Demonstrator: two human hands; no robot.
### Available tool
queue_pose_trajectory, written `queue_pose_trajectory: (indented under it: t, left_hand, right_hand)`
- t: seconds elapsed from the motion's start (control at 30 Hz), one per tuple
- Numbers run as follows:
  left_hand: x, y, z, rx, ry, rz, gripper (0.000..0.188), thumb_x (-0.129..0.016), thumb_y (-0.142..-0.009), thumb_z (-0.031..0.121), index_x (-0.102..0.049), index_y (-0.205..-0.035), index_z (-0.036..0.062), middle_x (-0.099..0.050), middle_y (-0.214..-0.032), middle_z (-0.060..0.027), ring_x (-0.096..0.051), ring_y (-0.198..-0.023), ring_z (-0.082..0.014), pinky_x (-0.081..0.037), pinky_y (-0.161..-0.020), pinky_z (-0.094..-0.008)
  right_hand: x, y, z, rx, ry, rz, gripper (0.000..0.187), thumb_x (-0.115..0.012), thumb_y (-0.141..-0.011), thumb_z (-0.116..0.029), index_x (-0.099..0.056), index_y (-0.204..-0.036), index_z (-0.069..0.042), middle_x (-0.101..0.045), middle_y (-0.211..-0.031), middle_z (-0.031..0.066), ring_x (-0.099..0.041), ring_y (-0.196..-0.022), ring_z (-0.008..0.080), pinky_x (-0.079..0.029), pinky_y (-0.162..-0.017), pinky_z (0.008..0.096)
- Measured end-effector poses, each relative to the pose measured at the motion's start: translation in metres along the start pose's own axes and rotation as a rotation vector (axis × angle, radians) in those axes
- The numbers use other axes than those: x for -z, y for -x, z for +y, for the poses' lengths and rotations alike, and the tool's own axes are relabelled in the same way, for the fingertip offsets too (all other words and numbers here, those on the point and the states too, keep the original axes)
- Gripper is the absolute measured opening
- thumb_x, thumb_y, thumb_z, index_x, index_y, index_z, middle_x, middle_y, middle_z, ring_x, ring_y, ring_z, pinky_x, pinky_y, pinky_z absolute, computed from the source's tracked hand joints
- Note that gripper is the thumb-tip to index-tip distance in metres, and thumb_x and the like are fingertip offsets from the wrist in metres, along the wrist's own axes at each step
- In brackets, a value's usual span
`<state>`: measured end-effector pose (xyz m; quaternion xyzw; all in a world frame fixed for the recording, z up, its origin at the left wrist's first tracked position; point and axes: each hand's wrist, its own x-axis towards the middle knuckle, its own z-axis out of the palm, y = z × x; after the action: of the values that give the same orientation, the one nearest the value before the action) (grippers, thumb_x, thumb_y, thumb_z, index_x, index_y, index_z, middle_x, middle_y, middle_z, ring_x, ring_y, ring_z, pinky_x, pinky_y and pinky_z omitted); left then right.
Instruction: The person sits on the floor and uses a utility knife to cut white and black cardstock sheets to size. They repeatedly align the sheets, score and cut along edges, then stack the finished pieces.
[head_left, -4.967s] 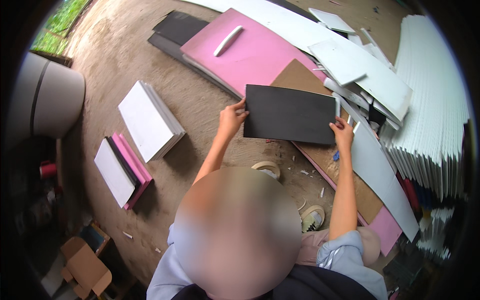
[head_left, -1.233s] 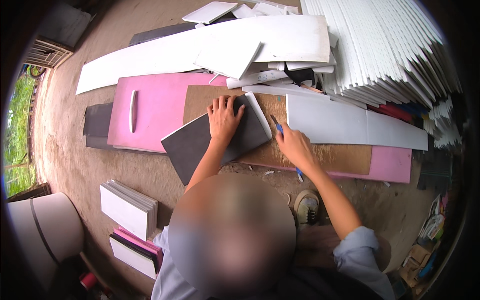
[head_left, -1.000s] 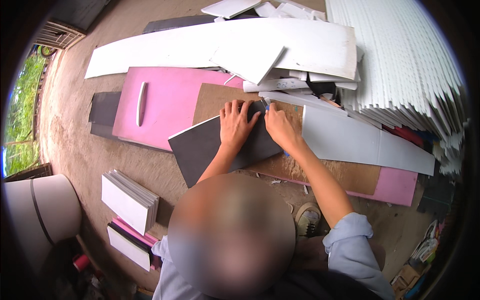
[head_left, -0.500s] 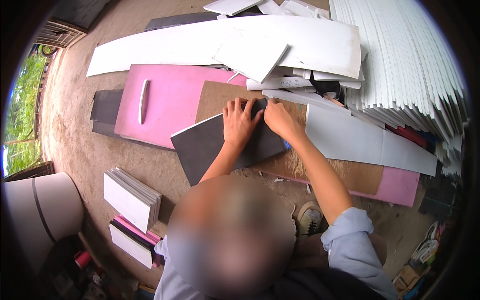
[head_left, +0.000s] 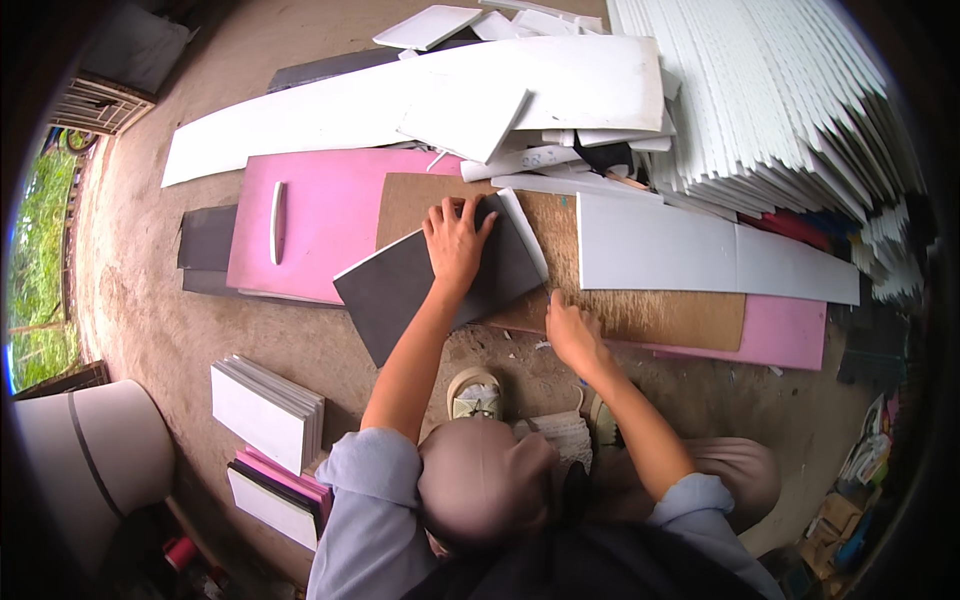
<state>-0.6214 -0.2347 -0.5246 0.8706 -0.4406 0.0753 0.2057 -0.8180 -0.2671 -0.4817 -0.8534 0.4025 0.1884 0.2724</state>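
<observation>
One matte black rectangle [head_left: 508, 260] under left fingers [head_left: 447, 213]

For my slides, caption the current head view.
Left hand rests on a black sheet partly over brown board; right hand holds a knife near the sheet's corner.

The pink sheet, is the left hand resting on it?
No, the left hand rests on the black sheet, its fingers spread.

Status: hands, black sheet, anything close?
Left hand on black sheet. Right hand gripping cutter near sheet's right corner. White panel on brown board, right of sheet.
</observation>
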Motion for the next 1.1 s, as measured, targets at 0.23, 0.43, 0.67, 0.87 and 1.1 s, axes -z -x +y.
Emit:
queue_pose_trajectory:
  t: [0.23, 0.43, 0.67, 0.87, 1.1]
  left_hand:
    - [0.006, -0.001, -0.001, -0.048, 0.09, 0.019, 0.039, -0.057, -0.079, 0.032, -0.051, -0.114, 0.0156, -0.049, -0.103, -0.0084, -0.045, -0.098, -0.0254, -0.032, -0.086, -0.0394]
    - [0.047, 0.061, 0.012, -0.098, 0.198, -0.113, 0.067, -0.066, -0.069, 0.039, -0.04, -0.125, 0.0113, -0.04, -0.121, -0.0094, -0.032, -0.121, -0.025, -0.008, -0.104, -0.0474]
    - [0.059, 0.088, 0.007, -0.092, 0.133, -0.264, 0.076, -0.069, -0.066, 0.035, -0.034, -0.129, 0.0123, -0.033, -0.13, -0.0115, -0.024, -0.126, -0.0296, -0.015, -0.104, -0.0499]
    - [0.068, 0.086, -0.014, -0.166, 0.125, -0.217, 0.068, -0.067, -0.069, 0.027, -0.036, -0.128, 0.0126, -0.036, -0.128, -0.0138, -0.026, -0.125, -0.0348, -0.024, -0.103, -0.049]
    - [0.086, 0.04, -0.051, -0.032, 0.03, -0.05, 0.047, -0.058, -0.08, 0.018, -0.04, -0.122, 0.0092, -0.04, -0.124, -0.0133, -0.034, -0.121, -0.0327, -0.029, -0.099, -0.048]
  right_hand:
    - [0.004, 0.019, 0.026, 0.066, 0.012, 0.013, 0.023, -0.041, -0.086, -0.019, -0.046, -0.098, 0.0, -0.06, -0.075, 0.0237, -0.06, -0.073, 0.0399, -0.047, -0.063, 0.0477]
    - [0.035, -0.034, 0.025, 0.017, -0.508, 0.291, 0.033, -0.053, -0.082, -0.026, -0.045, -0.091, 0.004, -0.058, -0.075, 0.0254, -0.056, -0.076, 0.0421, -0.042, -0.066, 0.0476]
    - [-0.001, -0.109, -0.004, 0.266, -0.364, 0.637, 0.027, -0.066, -0.07, -0.009, -0.047, -0.086, 0.002, -0.056, -0.073, 0.016, -0.058, -0.07, 0.033, -0.045, -0.061, 0.0399]
    - [0.033, -0.105, -0.018, 0.019, -0.94, -0.04, 0.029, -0.07, -0.068, -0.012, -0.047, -0.082, -0.002, -0.052, -0.067, 0.0051, -0.052, -0.057, 0.0149, -0.043, -0.052, 0.0286]
    - [0.088, -0.059, -0.017, 0.163, -0.655, 0.169, 0.036, -0.068, -0.066, -0.009, -0.051, -0.095, 0.003, -0.059, -0.086, 0.0154, -0.059, -0.081, 0.0268, -0.044, -0.073, 0.0343]
